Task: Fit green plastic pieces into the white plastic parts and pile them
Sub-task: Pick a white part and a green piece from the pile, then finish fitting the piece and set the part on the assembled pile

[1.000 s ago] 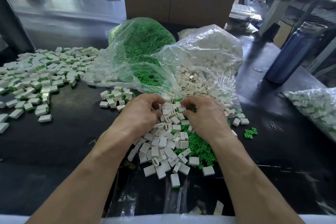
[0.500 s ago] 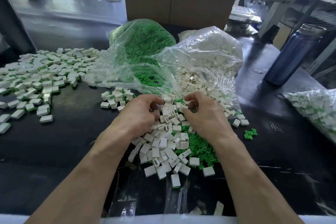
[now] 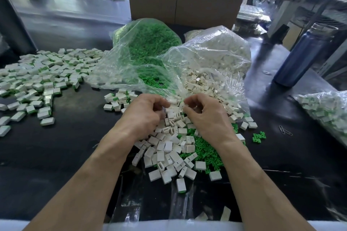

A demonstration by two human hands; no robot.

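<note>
Both hands hover over the loose white housings — the right hand pinches one, the left hand is curled, contents unclear. Fitting seems underway; next, a green insert must be aligned.

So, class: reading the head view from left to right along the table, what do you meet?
Pile of finished pieces → left hand → right hand → loose green pieces → paper clips → blue bottle.

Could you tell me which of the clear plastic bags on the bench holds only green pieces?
The rear left bag, behind the left hand; the others show white parts.
</note>
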